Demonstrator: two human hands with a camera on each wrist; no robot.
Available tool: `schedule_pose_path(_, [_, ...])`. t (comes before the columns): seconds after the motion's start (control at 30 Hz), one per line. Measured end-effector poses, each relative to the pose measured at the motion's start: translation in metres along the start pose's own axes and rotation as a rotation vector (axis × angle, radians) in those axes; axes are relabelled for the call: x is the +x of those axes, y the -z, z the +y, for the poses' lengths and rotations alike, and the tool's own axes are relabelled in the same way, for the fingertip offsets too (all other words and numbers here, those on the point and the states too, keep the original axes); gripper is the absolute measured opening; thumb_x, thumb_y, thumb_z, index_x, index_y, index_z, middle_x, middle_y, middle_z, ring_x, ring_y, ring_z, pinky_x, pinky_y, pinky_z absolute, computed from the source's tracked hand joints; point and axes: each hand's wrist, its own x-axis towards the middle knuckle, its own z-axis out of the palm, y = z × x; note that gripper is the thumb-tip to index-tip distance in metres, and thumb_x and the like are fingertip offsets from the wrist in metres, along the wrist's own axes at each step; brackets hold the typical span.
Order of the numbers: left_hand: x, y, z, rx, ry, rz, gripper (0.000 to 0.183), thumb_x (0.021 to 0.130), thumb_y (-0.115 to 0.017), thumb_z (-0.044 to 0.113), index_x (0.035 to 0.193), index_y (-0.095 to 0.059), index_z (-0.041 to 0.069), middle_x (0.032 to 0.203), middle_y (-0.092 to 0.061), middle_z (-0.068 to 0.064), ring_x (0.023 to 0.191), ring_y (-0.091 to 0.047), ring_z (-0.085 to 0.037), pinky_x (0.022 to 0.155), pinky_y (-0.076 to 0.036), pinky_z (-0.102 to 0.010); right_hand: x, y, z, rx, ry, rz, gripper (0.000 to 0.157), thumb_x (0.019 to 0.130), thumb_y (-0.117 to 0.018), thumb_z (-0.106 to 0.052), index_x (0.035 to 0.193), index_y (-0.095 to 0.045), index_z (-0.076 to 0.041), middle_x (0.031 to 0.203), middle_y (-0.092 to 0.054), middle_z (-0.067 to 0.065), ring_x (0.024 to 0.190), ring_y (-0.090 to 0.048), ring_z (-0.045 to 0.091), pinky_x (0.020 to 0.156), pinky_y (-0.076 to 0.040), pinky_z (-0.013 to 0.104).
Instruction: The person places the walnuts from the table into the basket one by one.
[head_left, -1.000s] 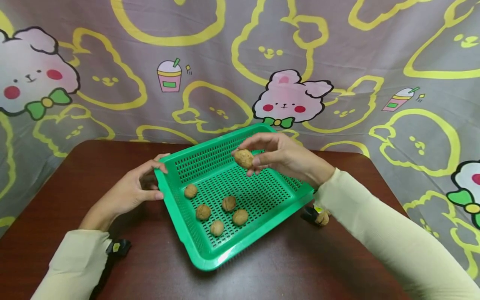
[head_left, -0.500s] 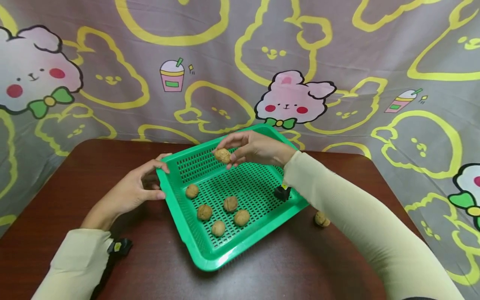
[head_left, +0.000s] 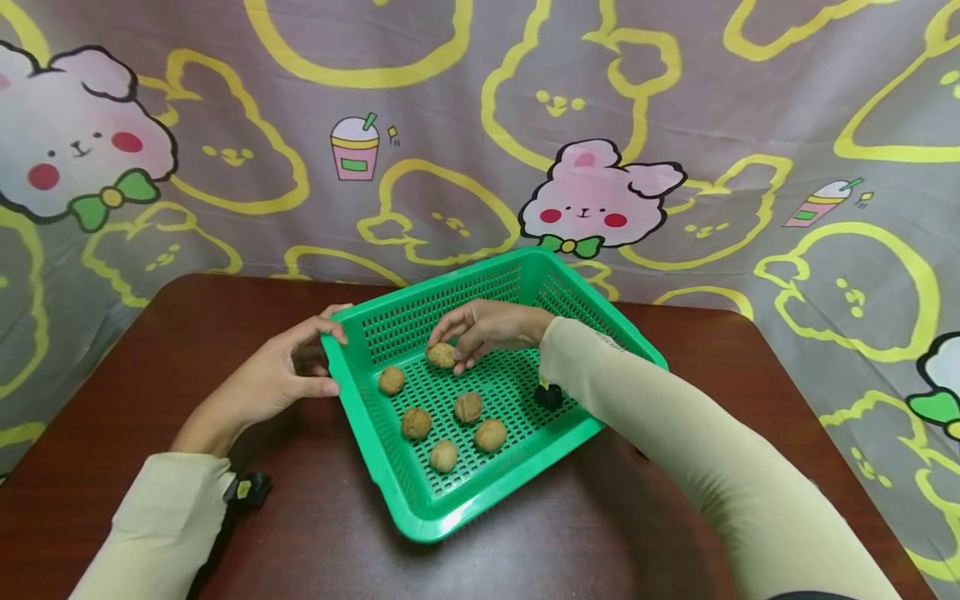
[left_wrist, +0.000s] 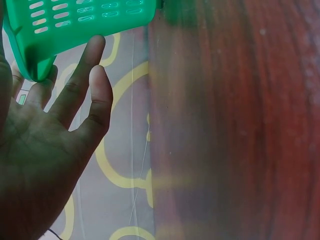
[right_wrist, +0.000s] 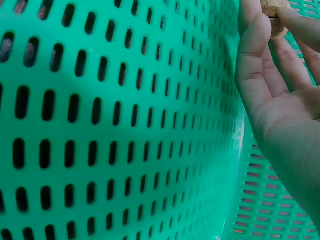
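A green perforated plastic basket (head_left: 420,530) stands slantwise on the table, with several walnuts (head_left: 416,423) spread over its left part. At its left end my left hand (head_left: 262,379) grips the rim, fingertips over the edge and thumb against the outer side. In the left wrist view some fingers (left_wrist: 75,95) lie under the basket's rim (left_wrist: 37,70). Inside the basket, low over its floor, my right hand (head_left: 495,329) pinches a walnut (head_left: 441,355) between thumb and fingers. The right wrist view catches that walnut (right_wrist: 275,15) at its top edge, beside the basket's side wall (right_wrist: 115,120).
The dark reddish-brown table (head_left: 315,533) carries the basket. Directly behind it hangs a grey curtain (head_left: 442,125) with yellow outlines and bunny prints. A small black device (head_left: 247,490) sits at the left wrist, another (head_left: 549,397) at the right.
My right hand has moved left, then down into the basket with the walnut. My left hand keeps its place on the rim. The walnut on the table at right is now hidden by my right arm.
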Motion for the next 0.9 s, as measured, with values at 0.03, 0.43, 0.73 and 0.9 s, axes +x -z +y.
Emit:
schedule_pose_path(0.03, [0.0, 0.0, 0.001, 0.001, 0.002, 0.0, 0.047, 0.086, -0.083, 0.002, 0.123, -0.054, 0.006, 0.17, -0.027, -0.019, 0.106, -0.065, -0.008, 0.083, -0.053, -0.023, 0.001, 0.0, 0.001, -0.006, -0.004, 0.0, 0.035, 0.099, -0.059, 0.006, 0.133, -0.065, -0.002, 0.143, -0.065, 0.01, 0.09, -0.076, 0.026, 0.082, -0.059, 0.036])
schedule_pose_path(0.43, [0.002, 0.001, 0.002, -0.012, -0.001, 0.0, 0.047, 0.086, -0.083, 0.0, 0.123, -0.054, 0.004, 0.17, -0.027, -0.017, 0.106, -0.066, -0.007, 0.084, -0.053, -0.022, 0.004, -0.001, 0.003, -0.066, -0.027, 0.038, 0.035, 0.1, -0.059, 0.003, 0.133, -0.067, -0.007, 0.157, -0.054, 0.005, 0.088, -0.077, 0.024, 0.087, -0.061, 0.042])
schedule_pose_path(0.73, [0.002, 0.0, 0.0, -0.017, 0.02, -0.003, 0.048, 0.086, -0.082, 0.0, 0.124, -0.053, 0.006, 0.169, -0.027, -0.019, 0.097, -0.067, -0.009, 0.083, -0.052, -0.021, -0.002, 0.005, -0.001, -0.094, -0.005, 0.049, 0.04, 0.099, -0.061, 0.001, 0.137, -0.066, -0.008, 0.149, -0.062, 0.007, 0.091, -0.077, 0.03, 0.092, -0.06, 0.049])
schedule_pose_path(0.9, [0.001, -0.001, -0.001, -0.018, 0.017, 0.001, 0.049, 0.086, -0.083, 0.0, 0.124, -0.053, 0.006, 0.168, -0.028, -0.018, 0.099, -0.066, -0.009, 0.084, -0.053, -0.021, -0.023, 0.011, -0.018, -0.127, 0.001, 0.121, 0.043, 0.1, -0.062, -0.002, 0.143, -0.062, -0.009, 0.146, -0.065, 0.006, 0.093, -0.077, 0.032, 0.099, -0.055, 0.058])
